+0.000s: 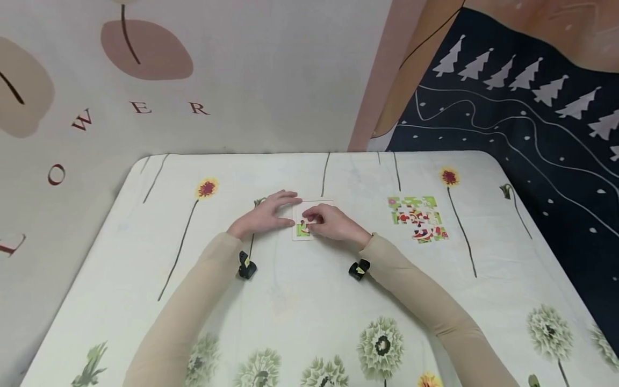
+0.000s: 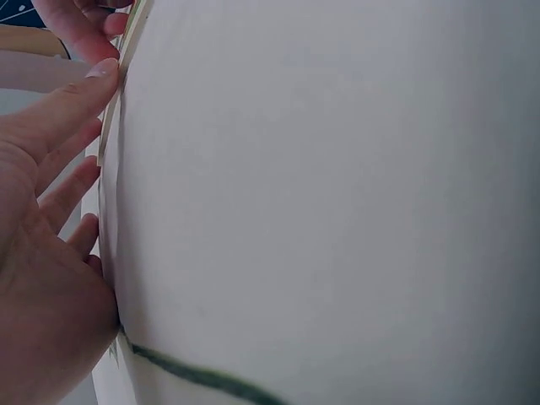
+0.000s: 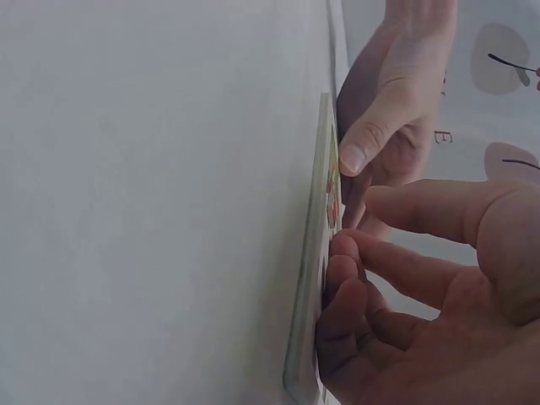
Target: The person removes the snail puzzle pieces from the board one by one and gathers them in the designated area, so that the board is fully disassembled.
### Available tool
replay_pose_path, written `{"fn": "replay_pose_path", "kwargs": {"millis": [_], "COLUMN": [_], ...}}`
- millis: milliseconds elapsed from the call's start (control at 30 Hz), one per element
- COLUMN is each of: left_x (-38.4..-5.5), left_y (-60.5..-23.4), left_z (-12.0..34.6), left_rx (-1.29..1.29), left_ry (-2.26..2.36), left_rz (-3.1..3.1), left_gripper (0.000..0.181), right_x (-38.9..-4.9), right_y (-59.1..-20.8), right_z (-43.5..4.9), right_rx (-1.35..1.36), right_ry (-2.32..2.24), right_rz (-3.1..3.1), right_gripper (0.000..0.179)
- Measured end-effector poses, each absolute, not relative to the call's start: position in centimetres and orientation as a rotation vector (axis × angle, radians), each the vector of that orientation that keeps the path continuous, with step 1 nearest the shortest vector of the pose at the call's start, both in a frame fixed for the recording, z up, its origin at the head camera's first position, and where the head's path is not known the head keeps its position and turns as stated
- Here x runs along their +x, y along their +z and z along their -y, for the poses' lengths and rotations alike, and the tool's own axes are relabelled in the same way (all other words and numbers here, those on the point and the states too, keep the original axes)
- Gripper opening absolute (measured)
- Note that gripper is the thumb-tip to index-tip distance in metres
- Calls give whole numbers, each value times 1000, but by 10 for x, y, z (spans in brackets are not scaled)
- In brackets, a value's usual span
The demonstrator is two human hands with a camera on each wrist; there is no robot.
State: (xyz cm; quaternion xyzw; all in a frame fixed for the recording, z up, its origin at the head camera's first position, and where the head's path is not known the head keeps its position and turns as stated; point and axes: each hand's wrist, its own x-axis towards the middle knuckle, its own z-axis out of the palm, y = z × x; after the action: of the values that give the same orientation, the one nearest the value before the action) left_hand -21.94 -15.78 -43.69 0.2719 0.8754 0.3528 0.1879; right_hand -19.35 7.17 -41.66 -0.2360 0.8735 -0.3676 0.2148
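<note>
A small white-bordered puzzle board (image 1: 318, 205) lies flat at the middle of the table, with green and red puzzle pieces (image 1: 302, 231) in its lower left corner. My left hand (image 1: 265, 214) rests at the board's left side. Its fingers are extended toward the top corner and its thumb touches the lower left edge. Over the board is my right hand (image 1: 332, 222), fingers bent. In the right wrist view its index fingertip meets the board beside the coloured pieces (image 3: 333, 202), and the thumb stands a little apart. I cannot tell whether a piece is between them.
To the right, several loose puzzle pieces (image 1: 418, 219) lie grouped in rows. A flower-printed cloth (image 1: 290, 301) covers the table, and a printed curtain (image 1: 271, 75) hangs behind its far edge. Each wrist wears a small black camera (image 1: 247, 265).
</note>
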Motion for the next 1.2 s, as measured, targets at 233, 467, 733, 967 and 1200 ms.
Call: {"fn": "replay_pose_path", "kwargs": {"millis": [233,467,733,967,1200], "left_x": [-221,-220,-221,-219,-219], "left_y": [-436,-434,-434,-433,-433], "left_z": [158,157,157,156,156], "left_rx": [758,740,732,721,726], "left_ry": [988,992,992,982,984], "left_rz": [-2461,-2453,-2461,-2464,-2467], "left_gripper": [62,61,60,61,62], "right_x": [-193,-193,-194,-193,-192], "right_y": [-418,-419,-421,-421,-419], "right_z": [-72,-72,-73,-76,-84], "right_rx": [-665,-666,-642,-623,-622], "right_ry": [-1049,-1132,-1277,-1327,-1418], "right_rz": [-2417,-2393,-2324,-2308,-2277], "right_gripper": [28,26,19,16,15]}}
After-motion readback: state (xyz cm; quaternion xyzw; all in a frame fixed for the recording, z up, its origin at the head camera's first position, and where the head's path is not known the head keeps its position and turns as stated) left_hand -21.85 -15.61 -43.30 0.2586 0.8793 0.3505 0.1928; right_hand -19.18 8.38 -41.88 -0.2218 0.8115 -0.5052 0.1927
